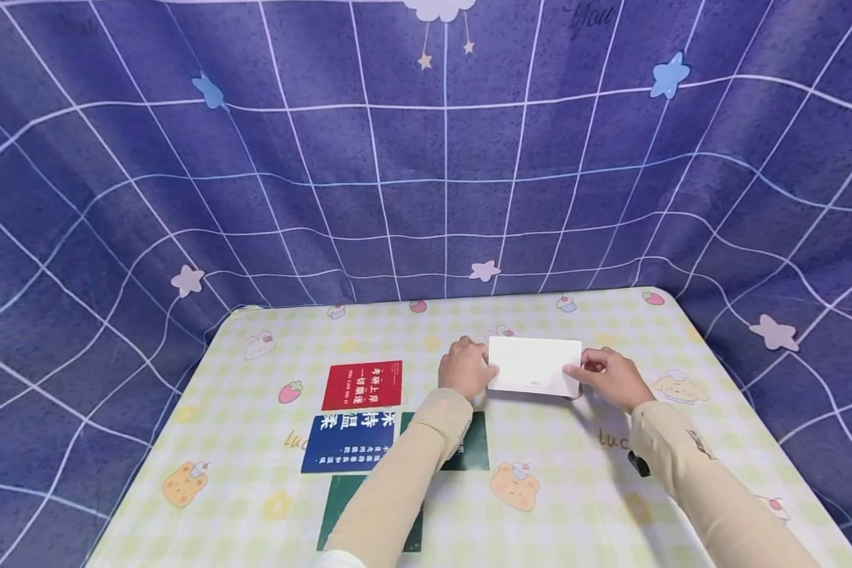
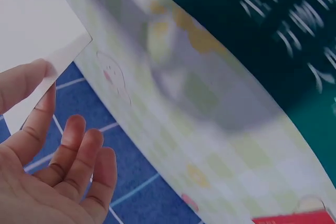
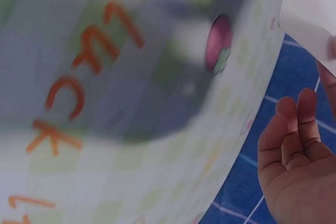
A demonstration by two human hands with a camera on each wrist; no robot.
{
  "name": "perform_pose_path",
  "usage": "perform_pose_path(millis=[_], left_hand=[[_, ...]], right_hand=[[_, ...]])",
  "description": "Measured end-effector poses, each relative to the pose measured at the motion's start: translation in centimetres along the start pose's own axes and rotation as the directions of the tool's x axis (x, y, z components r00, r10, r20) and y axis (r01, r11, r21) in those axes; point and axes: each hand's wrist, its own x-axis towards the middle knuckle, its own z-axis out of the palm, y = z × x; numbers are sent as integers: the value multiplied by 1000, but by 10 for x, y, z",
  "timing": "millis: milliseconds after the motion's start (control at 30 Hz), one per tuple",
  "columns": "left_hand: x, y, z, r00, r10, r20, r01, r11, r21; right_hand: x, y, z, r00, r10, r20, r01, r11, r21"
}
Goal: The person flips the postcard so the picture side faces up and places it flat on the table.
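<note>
A white card [image 1: 535, 365] is held up over the far right part of the table, a tiny mark near its lower edge. My left hand [image 1: 463, 368] pinches its left edge between thumb and index finger; in the left wrist view the other fingers [image 2: 84, 156] curl loosely beside it. At the opposite edge my right hand [image 1: 613, 379] pinches the card the same way. The right wrist view shows only a corner of the card [image 3: 310, 19], with that hand's thumb and index finger mostly cut off by the frame. The card's far side is hidden.
Left of the hands lie a red card [image 1: 362, 386], a blue card [image 1: 348, 444] and two dark green cards, one near the left wrist [image 1: 472, 442], one [image 1: 337, 505] partly under the left sleeve. A checkered cloth [image 1: 568, 505] covers the table; a blue curtain [image 1: 412, 205] hangs behind.
</note>
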Motion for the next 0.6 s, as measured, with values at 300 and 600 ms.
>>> perform_pose_path(millis=[300,600], left_hand=[[-13,-25,-18,999,0,-51,-3,998,-60],[-19,-53,-25,996,29,-83,-40,990,-138]], right_hand=[[3,-27,15,1000,-13,27,12,999,40],[3,-45,31,999,-24,35,19,992,125]])
